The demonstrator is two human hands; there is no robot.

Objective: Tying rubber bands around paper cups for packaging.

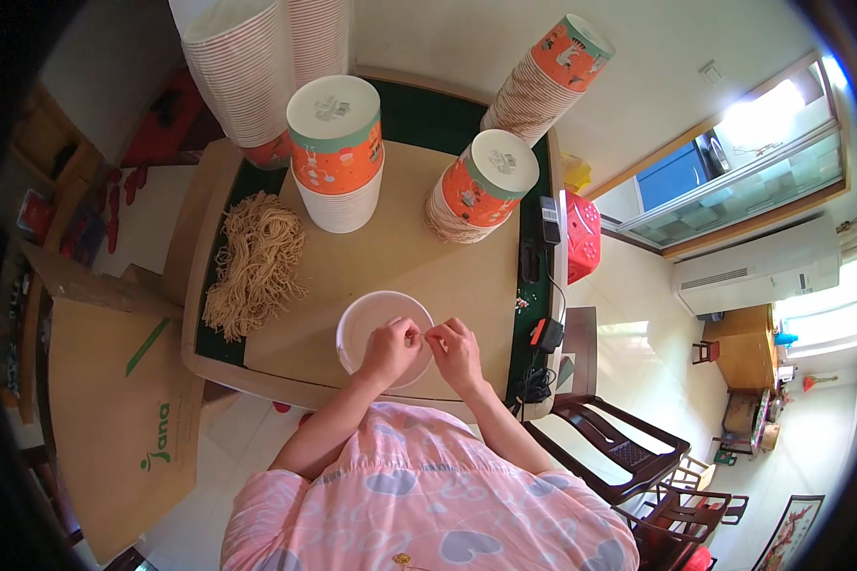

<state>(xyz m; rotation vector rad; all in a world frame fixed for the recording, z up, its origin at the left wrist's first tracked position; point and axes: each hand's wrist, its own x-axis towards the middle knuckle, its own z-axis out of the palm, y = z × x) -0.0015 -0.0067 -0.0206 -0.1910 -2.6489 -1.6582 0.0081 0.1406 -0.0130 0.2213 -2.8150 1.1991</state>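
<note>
My left hand (390, 350) and my right hand (455, 354) meet over a round white paper tub (360, 333) near the table's front edge. Thumb and fingers of each are pinched together, almost touching one another. What they pinch is too small to make out. To the left lies a loose bundle of beige cords (254, 266). Beyond the tub, an upturned orange-and-green paper bucket (336, 157) tops a white stack. Farther right stands another upturned orange bucket (486, 186), with beige cord showing around its lower part.
Tall white bucket stacks (243, 76) rise at the back left, and a leaning stack (543, 86) at the back right. A cardboard box (119, 400) stands left of the table (295, 357). Chargers and cables (547, 335) line the right edge, near a red stool (582, 238) and dark chair (628, 452).
</note>
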